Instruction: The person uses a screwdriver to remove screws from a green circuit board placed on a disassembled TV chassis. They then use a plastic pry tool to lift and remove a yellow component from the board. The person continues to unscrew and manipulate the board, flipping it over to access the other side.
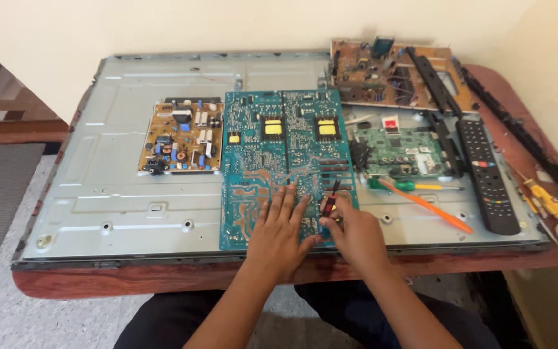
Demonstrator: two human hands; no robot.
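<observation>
Nearest the camera, the left hand (281, 226) lies flat with fingers spread on the lower part of the green circuit board (272, 165), pressing it down; its grip is apart, palm on the board and clamped on nothing. Just to its right, the right hand (355, 234) has its grip together around a small screwdriver with a red and black handle (330, 201), held nearly upright with the tip down on the board's lower right corner. The tool's long axis rises away from the person, tilted slightly to the right. The spot it touches lies directly under the right hand, so that hand is the nearer one; the left hand rests just beside it, not touching the tool.

The board itself lies lengthwise away from the person on the grey metal back panel (98, 194), which covers most of the reddish desk (163, 278). To the left, well apart, sits a tan power board (181, 137). To the right lies a smaller green board (400, 152), then an orange pry tool (429, 207), a green-handled screwdriver (414, 186) and a black remote (485, 174). A yellow tool (546, 199) rests near the desk's right edge. Farthest back, a brown board (382, 74) lies by the wall
</observation>
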